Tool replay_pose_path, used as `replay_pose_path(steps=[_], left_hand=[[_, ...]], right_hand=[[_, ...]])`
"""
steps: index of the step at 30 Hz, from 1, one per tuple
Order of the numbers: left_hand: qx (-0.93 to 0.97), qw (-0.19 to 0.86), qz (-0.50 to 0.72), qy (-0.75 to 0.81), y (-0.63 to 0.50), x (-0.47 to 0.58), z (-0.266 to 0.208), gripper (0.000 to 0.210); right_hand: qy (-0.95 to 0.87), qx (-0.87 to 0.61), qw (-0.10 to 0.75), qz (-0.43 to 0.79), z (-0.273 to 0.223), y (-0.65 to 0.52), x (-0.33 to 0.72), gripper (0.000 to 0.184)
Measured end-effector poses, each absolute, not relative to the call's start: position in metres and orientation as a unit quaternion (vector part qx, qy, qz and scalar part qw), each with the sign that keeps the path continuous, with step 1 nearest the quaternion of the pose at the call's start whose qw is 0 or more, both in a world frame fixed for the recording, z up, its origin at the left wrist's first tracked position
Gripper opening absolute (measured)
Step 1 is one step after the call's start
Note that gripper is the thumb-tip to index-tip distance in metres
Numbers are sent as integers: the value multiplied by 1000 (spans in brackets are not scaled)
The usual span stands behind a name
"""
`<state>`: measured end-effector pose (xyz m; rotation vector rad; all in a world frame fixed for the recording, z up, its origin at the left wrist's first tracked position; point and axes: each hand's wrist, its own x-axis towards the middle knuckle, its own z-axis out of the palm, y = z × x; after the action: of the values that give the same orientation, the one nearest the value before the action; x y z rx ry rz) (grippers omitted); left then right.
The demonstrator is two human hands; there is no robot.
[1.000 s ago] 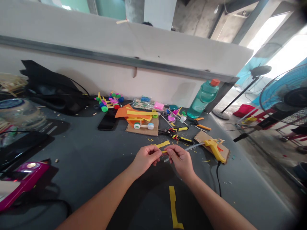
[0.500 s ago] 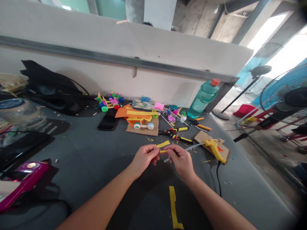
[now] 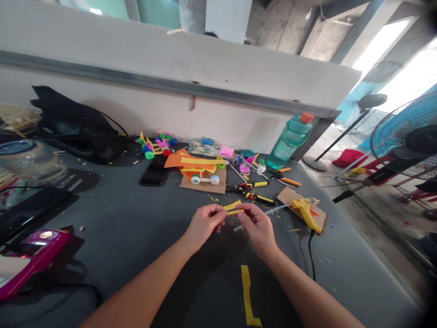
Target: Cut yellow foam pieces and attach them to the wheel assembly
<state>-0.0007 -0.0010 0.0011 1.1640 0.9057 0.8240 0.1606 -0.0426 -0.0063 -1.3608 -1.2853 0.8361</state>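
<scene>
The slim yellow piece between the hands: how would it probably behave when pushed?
The yellow piece is probably light, being slim. It may be fairly stiff: it looks straight between the left hand and the right hand.

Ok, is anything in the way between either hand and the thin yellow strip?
Nothing visible: the left hand and right hand both pinch the thin yellow strip. The wider yellow strip lies beyond it, not between.

Foot of the partition (image 3: 136,59): teal water bottle (image 3: 288,143), orange cap (image 3: 307,117)
Table (image 3: 129,223), left: clear blue-topped jar (image 3: 36,164), black bag (image 3: 78,134) behind
Smartphone (image 3: 150,175): black, lying flat
Past the right edge: electric fan (image 3: 423,138), blue blades
</scene>
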Motion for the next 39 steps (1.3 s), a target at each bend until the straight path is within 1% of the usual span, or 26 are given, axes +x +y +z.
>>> replay_pose_path(steps=[7,14,30,39], left_hand=[[529,659,353,402,-3,-1,-1,26],[626,575,347,396,-6,-2,-3,24],[644,556,337,403,-4,-3,-6,23],[694,503,342,385,-6,-3,-4,24]], right_hand=[[-557,-595,485,318,-4,-42,161,18],[-573,-602,464,308,-1,-44,161,15],[-548,-605,474,330,-4,-43,159,17],[-576,-587,460,335,-2,-44,158,16]])
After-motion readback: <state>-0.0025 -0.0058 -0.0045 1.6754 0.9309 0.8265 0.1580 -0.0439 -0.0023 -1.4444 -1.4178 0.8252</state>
